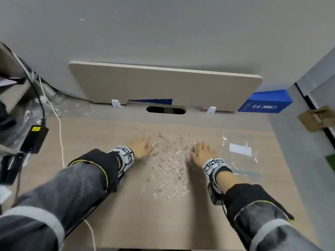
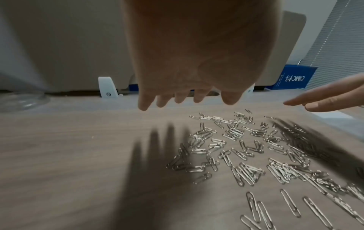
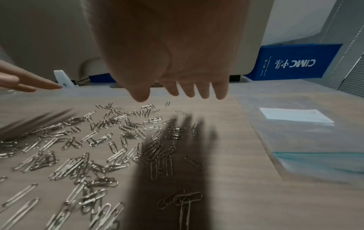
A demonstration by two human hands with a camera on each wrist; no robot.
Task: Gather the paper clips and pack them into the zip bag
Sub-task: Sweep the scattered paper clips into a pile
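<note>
Flat-fingered left hand (image 1: 140,146) and right hand (image 1: 203,152) flanking scattered paper clips (image 1: 168,160), holding nothing.

Paper clips (image 1: 168,163) lie scattered on the table (image 1: 126,223). Left hand (image 1: 140,145) at scatter's left edge, right hand (image 1: 203,153) at its right edge. Zip bag (image 1: 241,156) flat right of scatter, beyond right hand.

Silver on pale wood

Silver clips (image 1: 168,163) on a beige wood-grain worktop (image 1: 101,134); clear bag (image 1: 241,156) with white label, teal edge; blue box (image 1: 266,104), white lettering.
</note>
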